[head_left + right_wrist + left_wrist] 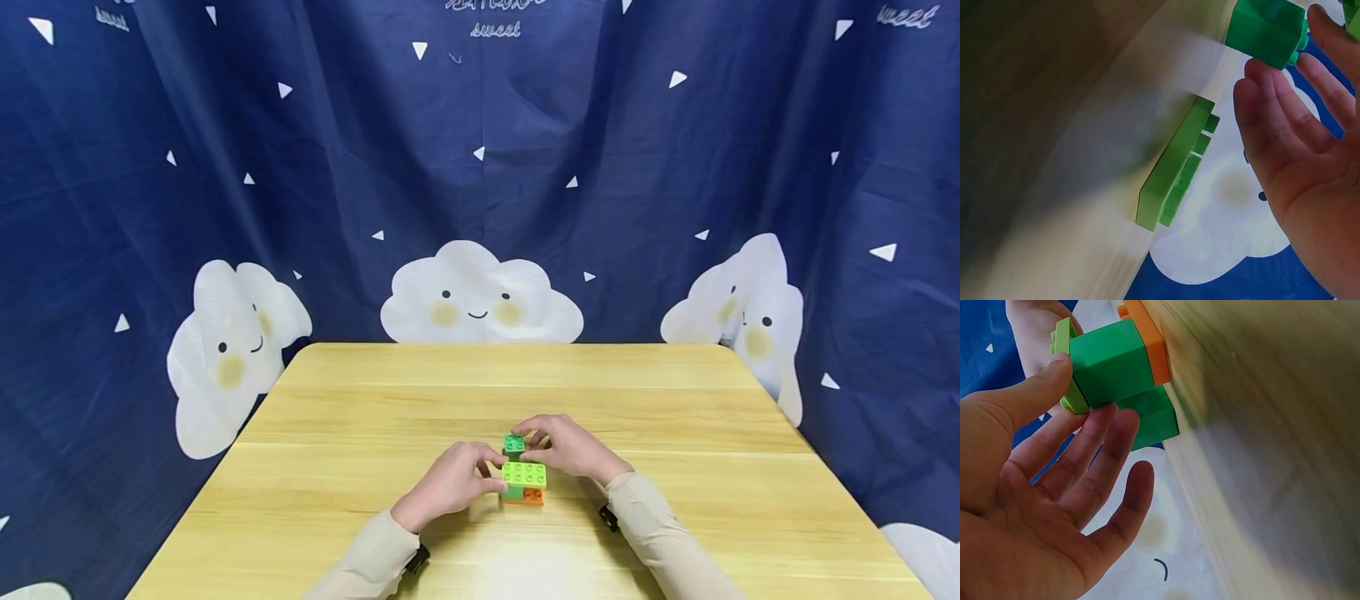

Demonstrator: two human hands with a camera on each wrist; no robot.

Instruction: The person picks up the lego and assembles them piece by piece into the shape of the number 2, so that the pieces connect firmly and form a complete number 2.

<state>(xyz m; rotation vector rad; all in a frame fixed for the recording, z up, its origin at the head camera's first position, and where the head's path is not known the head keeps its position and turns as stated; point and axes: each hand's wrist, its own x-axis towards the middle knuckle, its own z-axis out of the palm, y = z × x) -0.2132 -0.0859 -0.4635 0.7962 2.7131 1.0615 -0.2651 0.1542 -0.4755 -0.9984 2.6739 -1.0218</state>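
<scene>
A dark blue curtain (480, 108) with white triangles and smiling clouds hangs beyond the far edge of the table and along both sides, so that is where I read my limits. The pale wooden table (337, 467) has rounded far corners, and its side edges spread outward towards me. I count room to move left and right of the work, and a good stretch of wood from the hands to the far edge; the two hands themselves leave little space between them.

Two cream sleeves (660, 525) come in from the near side. My left hand (452, 477) has a narrow hold: thumb and forefinger pinch the left end of a long lime brick (524, 474), while the other fingers fan out loosely. My right hand (570, 447) reaches round from the right, its thumb and fingertips curled about a small green brick (513, 440), four studs up, just beyond the lime one. I cannot tell whether those two bricks touch.

The lime brick shows two rows of four studs and tops a little stack near the middle of the table. An orange plate (1150, 344) lies at the bottom, studs showing on its right part; a green block (1116, 359), smooth-sided, stands between, under the left half. The right wrist view also gives me a separate light-green strip (1175, 165) resting on the wood, apart from the fingers.
</scene>
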